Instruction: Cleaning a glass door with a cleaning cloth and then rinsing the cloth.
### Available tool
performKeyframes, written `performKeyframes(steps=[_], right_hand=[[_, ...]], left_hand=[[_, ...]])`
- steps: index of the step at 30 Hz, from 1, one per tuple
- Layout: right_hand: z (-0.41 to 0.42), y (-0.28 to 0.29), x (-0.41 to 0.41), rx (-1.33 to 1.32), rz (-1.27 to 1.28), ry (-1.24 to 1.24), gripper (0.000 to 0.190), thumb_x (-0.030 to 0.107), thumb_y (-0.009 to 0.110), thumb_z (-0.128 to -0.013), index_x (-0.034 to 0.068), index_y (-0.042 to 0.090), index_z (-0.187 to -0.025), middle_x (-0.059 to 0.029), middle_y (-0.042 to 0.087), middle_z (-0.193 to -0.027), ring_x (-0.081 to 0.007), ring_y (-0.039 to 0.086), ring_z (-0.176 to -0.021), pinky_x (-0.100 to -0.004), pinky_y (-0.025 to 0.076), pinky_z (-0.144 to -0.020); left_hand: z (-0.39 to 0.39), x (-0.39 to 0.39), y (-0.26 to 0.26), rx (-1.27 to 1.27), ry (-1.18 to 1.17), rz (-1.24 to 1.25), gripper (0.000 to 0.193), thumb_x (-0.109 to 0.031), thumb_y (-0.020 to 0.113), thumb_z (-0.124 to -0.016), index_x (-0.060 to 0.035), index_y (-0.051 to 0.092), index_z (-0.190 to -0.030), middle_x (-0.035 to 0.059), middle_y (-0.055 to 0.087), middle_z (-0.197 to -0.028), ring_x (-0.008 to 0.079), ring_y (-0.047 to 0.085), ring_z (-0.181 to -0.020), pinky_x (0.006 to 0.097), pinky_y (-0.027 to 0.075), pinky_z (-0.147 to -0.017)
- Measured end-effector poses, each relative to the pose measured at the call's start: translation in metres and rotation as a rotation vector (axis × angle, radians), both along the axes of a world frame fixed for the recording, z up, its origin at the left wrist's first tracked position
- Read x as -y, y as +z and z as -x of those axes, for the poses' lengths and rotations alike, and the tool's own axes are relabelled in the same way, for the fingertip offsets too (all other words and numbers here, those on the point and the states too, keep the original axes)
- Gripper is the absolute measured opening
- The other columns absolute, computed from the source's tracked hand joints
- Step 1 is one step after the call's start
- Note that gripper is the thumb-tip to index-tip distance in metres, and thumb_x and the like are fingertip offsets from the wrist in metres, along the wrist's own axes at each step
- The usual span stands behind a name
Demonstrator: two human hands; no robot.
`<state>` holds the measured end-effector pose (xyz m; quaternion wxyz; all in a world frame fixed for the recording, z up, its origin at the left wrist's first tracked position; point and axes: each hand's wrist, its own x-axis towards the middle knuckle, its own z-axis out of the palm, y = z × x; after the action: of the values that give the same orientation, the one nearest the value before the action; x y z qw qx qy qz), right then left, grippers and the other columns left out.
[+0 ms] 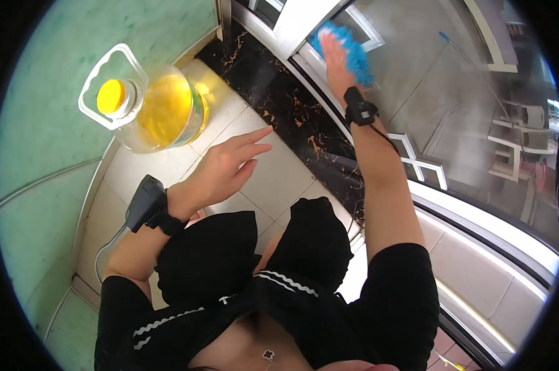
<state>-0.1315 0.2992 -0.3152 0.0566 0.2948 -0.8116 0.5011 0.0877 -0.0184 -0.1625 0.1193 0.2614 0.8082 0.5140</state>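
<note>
My right hand (337, 65) lies flat over a fluffy blue cleaning cloth or mitt (360, 65), pressing it to a glass door pane (413, 69) near its white frame. The blue fibres stick out along the hand's right side and above the fingertips. My left hand (226, 167) hovers over the tiled floor with its fingers apart and nothing in them. Beyond it, at the upper left, stands a large clear plastic bottle of yellow liquid (166, 111) with a yellow cap and a white handle. Both wrists carry black strapped devices with cables.
A dark marbled threshold (288, 102) runs diagonally between the pale floor tiles (272, 185) and the white door frame (483, 222). A green wall (43, 120) rises on the left. White chairs and a long thin pole show in the glass; whether reflected or behind it I cannot tell.
</note>
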Motion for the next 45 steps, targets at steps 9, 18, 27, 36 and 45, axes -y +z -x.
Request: performKeyframes(steps=[9, 18, 27, 36, 45], right_hand=[[-0.11, 0.031, -0.05, -0.285, -1.186, -0.06, 0.063, -0.007, 0.035, -0.078, 0.01, 0.026, -0.139, -0.0014, 0.026, -0.144, -0.0224, 0.025, -0.132, -0.0367, 0.017, -0.11], [-0.025, 0.025, 0.038, -0.402, -0.992, -0.161, 0.053, -0.001, 0.033, -0.084, 0.004, 0.028, -0.137, -0.0098, 0.026, -0.143, -0.0245, 0.023, -0.132, -0.0377, 0.018, -0.109], [-0.049, 0.004, 0.034, -0.514, -1.466, -0.225, 0.05, 0.007, 0.04, -0.085, 0.002, 0.031, -0.134, -0.0095, 0.032, -0.138, -0.0289, 0.028, -0.128, -0.0424, 0.02, -0.106], [-0.075, 0.0, 0.031, -0.522, -1.532, -0.233, 0.052, 0.001, 0.035, -0.083, -0.005, 0.026, -0.134, -0.016, 0.03, -0.138, -0.0285, 0.025, -0.13, -0.0362, 0.017, -0.109], [-0.044, -0.025, 0.023, -0.346, -1.02, -0.228, 0.054, -0.001, 0.037, -0.08, -0.006, 0.028, -0.133, -0.0188, 0.031, -0.137, -0.0326, 0.03, -0.127, -0.0449, 0.019, -0.106]], left_hand=[[-0.008, 0.021, 0.008, 0.015, 0.139, -0.015, 0.032, 0.003, 0.055, -0.076, -0.0023, 0.057, -0.108, 0.0114, 0.048, -0.129, 0.03, 0.056, -0.103, 0.0324, 0.049, -0.076], [0.0, 0.008, -0.004, 0.092, 0.113, -0.043, 0.031, 0.0, 0.056, -0.077, -0.0024, 0.057, -0.108, 0.0126, 0.047, -0.129, 0.0313, 0.054, -0.106, 0.0328, 0.048, -0.082], [-0.005, 0.016, -0.009, -0.022, 0.198, -0.032, 0.03, 0.0, 0.057, -0.078, -0.0023, 0.057, -0.107, 0.0132, 0.048, -0.128, 0.0313, 0.054, -0.107, 0.033, 0.049, -0.082], [-0.003, 0.01, -0.01, 0.02, 0.225, -0.123, 0.028, -0.003, 0.057, -0.076, -0.0022, 0.059, -0.104, 0.0142, 0.05, -0.125, 0.0319, 0.059, -0.094, 0.0346, 0.049, -0.077], [0.001, 0.012, -0.019, -0.09, 0.256, -0.131, 0.03, -0.005, 0.057, -0.077, -0.0017, 0.058, -0.106, 0.0144, 0.049, -0.125, 0.0318, 0.058, -0.097, 0.0342, 0.049, -0.078]])
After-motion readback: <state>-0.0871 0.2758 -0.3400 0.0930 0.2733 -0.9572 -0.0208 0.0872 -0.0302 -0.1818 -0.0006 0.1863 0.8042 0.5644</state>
